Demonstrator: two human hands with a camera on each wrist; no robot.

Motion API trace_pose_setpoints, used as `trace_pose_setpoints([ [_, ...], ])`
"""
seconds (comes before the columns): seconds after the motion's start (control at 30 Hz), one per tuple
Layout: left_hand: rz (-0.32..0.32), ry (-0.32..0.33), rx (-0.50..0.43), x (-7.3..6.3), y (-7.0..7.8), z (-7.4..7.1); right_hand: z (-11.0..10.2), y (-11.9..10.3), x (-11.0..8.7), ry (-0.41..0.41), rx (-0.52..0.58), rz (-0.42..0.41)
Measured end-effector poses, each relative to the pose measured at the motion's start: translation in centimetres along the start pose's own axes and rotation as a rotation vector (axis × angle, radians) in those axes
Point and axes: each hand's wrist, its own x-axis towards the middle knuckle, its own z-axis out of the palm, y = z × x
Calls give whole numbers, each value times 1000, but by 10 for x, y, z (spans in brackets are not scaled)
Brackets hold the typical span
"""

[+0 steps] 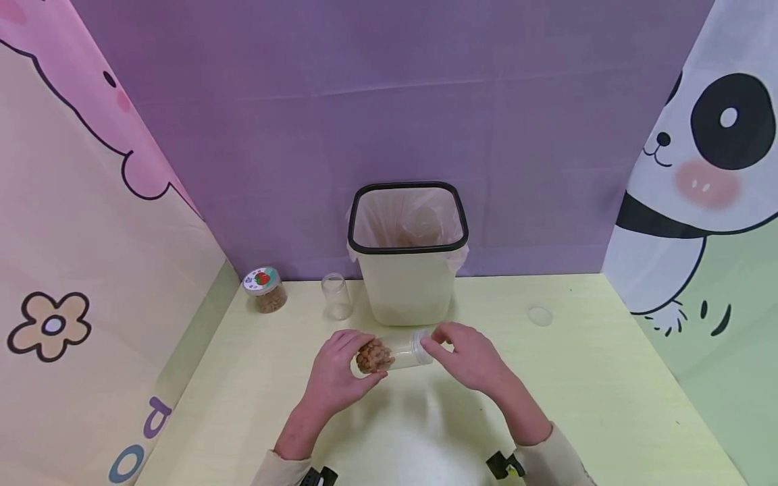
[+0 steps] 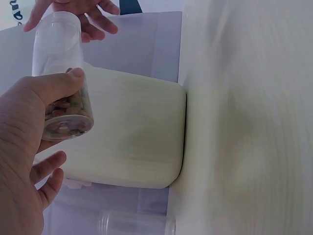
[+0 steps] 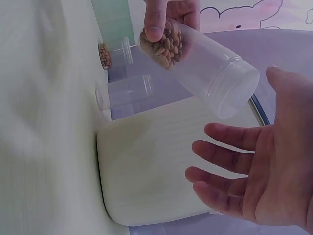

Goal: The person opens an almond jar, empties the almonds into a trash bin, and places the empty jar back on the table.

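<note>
My left hand (image 1: 340, 371) grips the base of a clear plastic jar (image 1: 402, 352), which lies tilted almost sideways above the table. Brown nut-like pieces (image 3: 168, 46) are gathered at its held end. At the jar's other end is my right hand (image 1: 471, 359). In the right wrist view the right fingers (image 3: 222, 156) are spread and stand apart from the jar's pale rim end (image 3: 237, 88). Whether that end is capped I cannot tell. From the left wrist view, the left thumb (image 2: 61, 87) lies across the jar's side.
Behind the hands stands a pale bin (image 1: 406, 290) with a black rim and a liner. Left of it are a clear jar (image 1: 337, 297) and a lidded jar (image 1: 269, 297) with brown contents. A clear round disc (image 1: 539, 316) lies on the table (image 1: 608, 405) at right.
</note>
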Motion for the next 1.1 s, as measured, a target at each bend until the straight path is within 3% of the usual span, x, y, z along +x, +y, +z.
trace_pose_setpoints([
  [0.27, -13, -14, 7, -2, -1, 1, 2, 1, -2, -14, 25, -25],
  [0.6, -11, -13, 11, -3, -1, 1, 0, 8, -4, 35, 124, -271],
  [0.87, -13, -12, 15, -4, -2, 2, 2, 10, -3, 36, 137, -304],
  [1.1, -27, -13, 15, -6, -5, 3, 1, 14, -5, 38, 182, -281],
])
